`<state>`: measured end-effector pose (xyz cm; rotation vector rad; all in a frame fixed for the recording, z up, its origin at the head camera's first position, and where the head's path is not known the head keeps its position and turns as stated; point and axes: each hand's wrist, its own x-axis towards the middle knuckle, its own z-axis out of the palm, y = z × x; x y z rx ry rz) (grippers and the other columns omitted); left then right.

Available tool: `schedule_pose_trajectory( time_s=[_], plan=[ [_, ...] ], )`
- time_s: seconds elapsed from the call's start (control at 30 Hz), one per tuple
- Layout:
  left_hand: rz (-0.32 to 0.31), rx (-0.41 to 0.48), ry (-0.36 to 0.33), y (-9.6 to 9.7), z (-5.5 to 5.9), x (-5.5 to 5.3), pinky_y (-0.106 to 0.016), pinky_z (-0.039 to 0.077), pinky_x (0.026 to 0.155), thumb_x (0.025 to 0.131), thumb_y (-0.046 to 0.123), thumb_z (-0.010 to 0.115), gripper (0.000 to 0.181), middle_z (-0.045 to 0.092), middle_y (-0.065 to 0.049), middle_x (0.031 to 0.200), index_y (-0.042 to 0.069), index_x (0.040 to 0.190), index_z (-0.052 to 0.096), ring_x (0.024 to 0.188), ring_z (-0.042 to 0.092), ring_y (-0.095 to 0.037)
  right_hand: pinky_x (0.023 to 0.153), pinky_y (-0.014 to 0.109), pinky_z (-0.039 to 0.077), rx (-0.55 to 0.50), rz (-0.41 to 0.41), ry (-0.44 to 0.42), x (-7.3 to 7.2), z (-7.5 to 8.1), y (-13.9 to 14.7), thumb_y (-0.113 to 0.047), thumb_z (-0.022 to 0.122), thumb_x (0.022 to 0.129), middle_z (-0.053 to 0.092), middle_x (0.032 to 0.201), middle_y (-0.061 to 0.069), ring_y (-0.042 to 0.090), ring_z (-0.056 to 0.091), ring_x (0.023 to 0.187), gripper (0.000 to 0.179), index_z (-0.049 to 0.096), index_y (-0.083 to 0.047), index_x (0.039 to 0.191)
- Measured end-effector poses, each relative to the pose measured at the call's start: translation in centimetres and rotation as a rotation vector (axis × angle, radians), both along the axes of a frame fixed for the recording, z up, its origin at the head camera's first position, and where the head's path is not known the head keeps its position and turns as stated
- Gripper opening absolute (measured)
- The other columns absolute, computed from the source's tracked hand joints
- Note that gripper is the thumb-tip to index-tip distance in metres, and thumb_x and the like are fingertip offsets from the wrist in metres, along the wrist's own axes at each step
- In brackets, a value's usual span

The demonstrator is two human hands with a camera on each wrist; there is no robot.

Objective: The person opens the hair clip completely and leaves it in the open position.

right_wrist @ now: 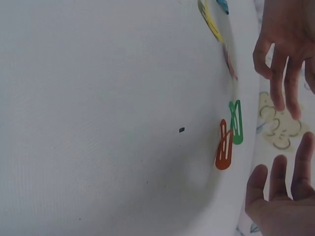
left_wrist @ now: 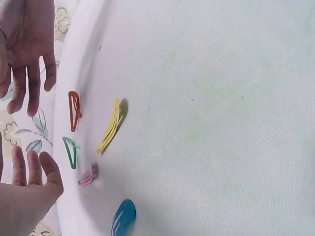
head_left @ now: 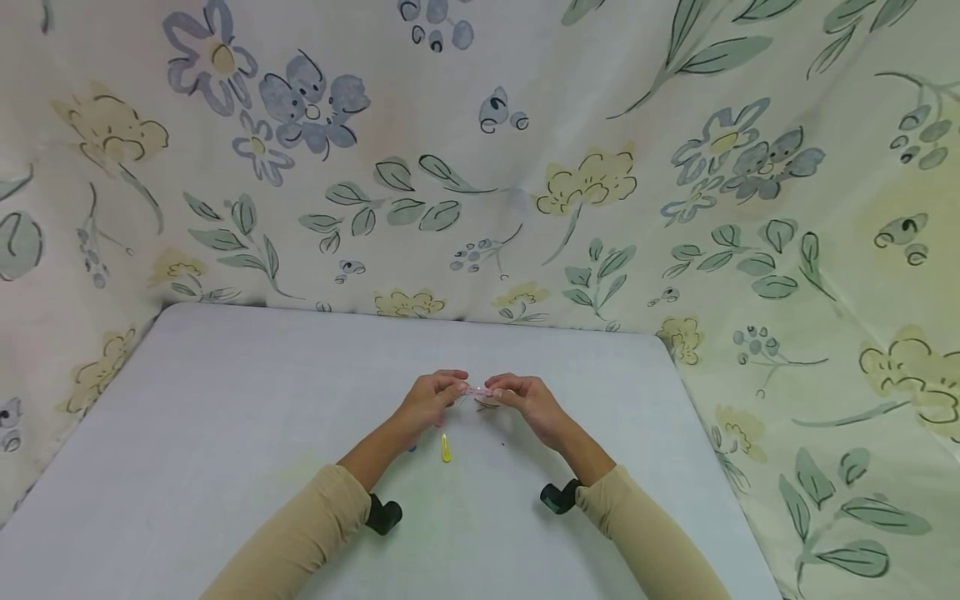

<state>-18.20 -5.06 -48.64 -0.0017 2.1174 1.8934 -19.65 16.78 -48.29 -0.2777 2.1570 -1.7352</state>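
Observation:
Both wrist views show several hair clips on the white table: an orange one (left_wrist: 74, 110), a green one (left_wrist: 70, 152), a yellow one (left_wrist: 109, 125), a small pink one (left_wrist: 87, 176) and a blue one (left_wrist: 123, 219). My left hand (left_wrist: 29, 172) and right hand (left_wrist: 27, 73) hover just over them, fingertips pointing at each other, fingers fairly straight, nothing in either. In the head view the left hand (head_left: 435, 396) and right hand (head_left: 525, 396) nearly meet, with the pink clip (head_left: 477, 389) showing between the fingertips. The yellow clip (head_left: 446, 447) lies nearer me.
The table (head_left: 225, 433) is white, and its back and both sides are walled by a hanging floral cloth (head_left: 525, 167). Black wrist cameras (head_left: 384, 514) sit under both beige sleeves.

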Motion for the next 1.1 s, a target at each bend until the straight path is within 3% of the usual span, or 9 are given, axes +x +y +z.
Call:
schedule_pose_trajectory(
  time_s=[0.17,0.4,0.57,0.7,0.83,1.1],
  plan=[
    [-0.003,-0.009,-0.004,0.0,-0.1,0.1,-0.03,0.044,0.064,0.1,0.023,0.062,0.024,0.056,-0.001,0.141,0.003,0.105,0.075,0.117,0.055,-0.026,0.112,0.059,0.028,0.023,-0.005,0.011,0.0,0.1,0.0,-0.015,0.061,0.099,0.065,0.126,0.013,0.028,0.049,0.129,0.025,0.071,0.007,0.106],
    [-0.01,-0.032,0.014,-0.2,-0.1,0.0,-0.031,0.047,0.065,0.1,0.024,0.061,0.024,0.055,-0.002,0.141,0.005,0.105,0.074,0.117,0.054,-0.026,0.111,0.056,0.032,0.046,-0.024,0.016,0.0,0.2,-0.2,-0.013,0.061,0.099,0.066,0.125,0.01,0.028,0.049,0.128,0.021,0.073,0.003,0.103],
    [-0.022,-0.116,0.079,-0.2,-0.4,-0.1,-0.027,0.046,0.062,0.1,0.022,0.062,0.021,0.057,-0.003,0.137,0.007,0.1,0.075,0.119,0.05,-0.024,0.107,0.05,0.04,0.124,-0.03,0.057,0.0,0.1,-0.2,-0.012,0.062,0.099,0.064,0.126,0.01,0.026,0.05,0.126,0.019,0.074,0.001,0.103],
    [-0.041,-0.22,0.194,-0.2,-0.7,0.0,-0.037,0.052,0.084,0.099,0.018,0.063,0.017,0.058,-0.005,0.132,0.006,0.096,0.074,0.124,0.049,-0.027,0.104,0.051,0.041,0.194,0.001,0.149,0.0,-0.3,-0.2,-0.012,0.064,0.098,0.063,0.126,0.014,0.028,0.051,0.123,0.016,0.075,-0.002,0.102],
    [-0.081,-0.325,0.321,-0.2,-1.1,0.0,-0.048,0.042,0.105,0.097,0.015,0.065,0.013,0.057,-0.009,0.13,0.006,0.093,0.073,0.129,0.049,-0.03,0.105,0.053,0.039,0.3,0.027,0.297,0.1,-0.8,-0.3,-0.011,0.066,0.096,0.064,0.121,0.012,0.028,0.052,0.121,0.01,0.075,-0.008,0.098],
    [-0.152,-0.458,0.454,-0.2,-2.0,0.1,-0.05,0.038,0.109,0.096,0.013,0.067,0.01,0.056,-0.015,0.133,0.005,0.095,0.074,0.128,0.052,-0.033,0.109,0.05,0.037,0.574,0.084,0.589,0.8,-1.5,-0.7,-0.008,0.07,0.093,0.061,0.117,0.006,0.028,0.05,0.122,0.007,0.075,-0.012,0.094]
  ],
)
